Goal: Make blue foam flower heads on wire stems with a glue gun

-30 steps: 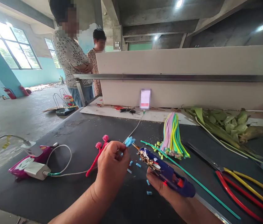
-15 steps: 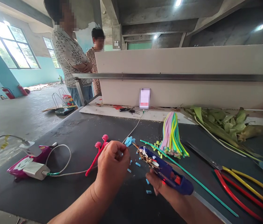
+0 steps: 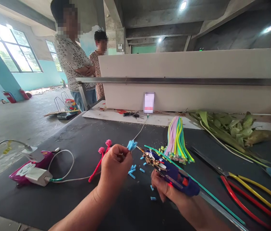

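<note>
Left hand point(image 3: 116, 164) in fingertip pinch on blue tuft point(image 3: 132, 145), right hand point(image 3: 168, 190) around glue gun point(image 3: 177, 179), clear stick point(image 3: 219, 208) in rear.

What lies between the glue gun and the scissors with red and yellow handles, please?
In the head view, a long, thin green rod lies between the glue gun and the scissors.

The hands point(image 3: 116, 165) and forearms point(image 3: 84, 205) are bare.
</note>
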`<state>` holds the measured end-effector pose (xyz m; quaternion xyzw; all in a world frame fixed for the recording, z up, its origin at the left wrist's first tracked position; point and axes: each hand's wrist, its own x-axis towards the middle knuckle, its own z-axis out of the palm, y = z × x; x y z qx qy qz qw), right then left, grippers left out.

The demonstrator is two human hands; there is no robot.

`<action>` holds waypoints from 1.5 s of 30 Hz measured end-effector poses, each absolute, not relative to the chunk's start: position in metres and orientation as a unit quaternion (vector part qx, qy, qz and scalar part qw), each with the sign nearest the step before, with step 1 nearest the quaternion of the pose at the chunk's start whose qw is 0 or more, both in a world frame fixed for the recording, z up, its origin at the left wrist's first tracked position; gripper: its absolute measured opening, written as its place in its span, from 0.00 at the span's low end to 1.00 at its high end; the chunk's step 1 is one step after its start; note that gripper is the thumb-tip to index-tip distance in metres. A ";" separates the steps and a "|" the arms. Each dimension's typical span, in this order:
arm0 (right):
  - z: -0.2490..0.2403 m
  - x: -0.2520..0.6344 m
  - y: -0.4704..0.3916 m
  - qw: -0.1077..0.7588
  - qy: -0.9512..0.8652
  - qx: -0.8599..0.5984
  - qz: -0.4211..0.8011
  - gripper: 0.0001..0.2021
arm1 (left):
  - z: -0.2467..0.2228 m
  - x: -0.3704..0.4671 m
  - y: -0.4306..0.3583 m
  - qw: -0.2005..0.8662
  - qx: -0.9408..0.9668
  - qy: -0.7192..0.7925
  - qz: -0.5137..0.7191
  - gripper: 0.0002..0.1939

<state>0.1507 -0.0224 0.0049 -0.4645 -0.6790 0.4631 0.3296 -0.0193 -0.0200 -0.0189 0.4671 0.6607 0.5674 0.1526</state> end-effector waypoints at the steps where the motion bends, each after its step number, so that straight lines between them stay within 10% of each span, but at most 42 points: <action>1: 0.005 0.151 -0.023 0.335 -0.677 -0.461 0.465 0.17 | -0.019 -0.019 -0.020 0.150 0.472 0.661 0.564 0.03; 32: -0.007 0.155 -0.015 0.277 -0.676 -0.469 0.496 0.19 | -0.017 -0.017 -0.021 0.183 0.465 0.653 0.569 0.03; 45: -0.014 0.169 0.012 0.451 -0.553 -0.414 0.565 0.10 | -0.002 -0.032 -0.020 0.512 0.313 0.417 0.683 0.11</action>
